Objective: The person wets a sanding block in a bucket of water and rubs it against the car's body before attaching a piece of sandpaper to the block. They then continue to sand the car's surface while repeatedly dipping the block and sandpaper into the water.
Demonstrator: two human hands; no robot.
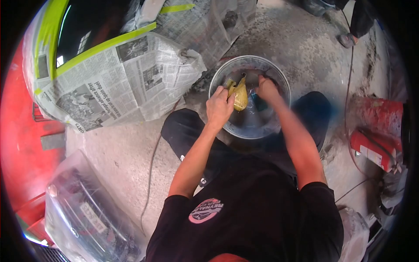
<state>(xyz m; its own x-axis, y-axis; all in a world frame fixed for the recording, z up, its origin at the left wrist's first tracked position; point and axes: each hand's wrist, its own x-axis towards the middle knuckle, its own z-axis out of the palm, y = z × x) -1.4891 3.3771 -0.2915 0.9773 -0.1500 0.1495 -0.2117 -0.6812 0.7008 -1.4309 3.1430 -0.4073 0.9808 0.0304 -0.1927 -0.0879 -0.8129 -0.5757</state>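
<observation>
A round metal-rimmed tub stands on the floor between the person's knees, and both hands are in its opening. My left hand is closed on a crumpled, shiny yellow bag-like thing, which bulges at the bottom and narrows toward its top. Across from it, my right hand has its fingers curled inside the tub's right side; what they hold, if anything, I cannot make out. Below those fingers shows a blue-green patch. The tub's inside looks dark and wet.
Newspaper edged with green tape covers part of a red car body at left. A plastic-wrapped car part lies lower left. Cables cross the concrete floor. Red equipment stands at right; another person's foot is upper right.
</observation>
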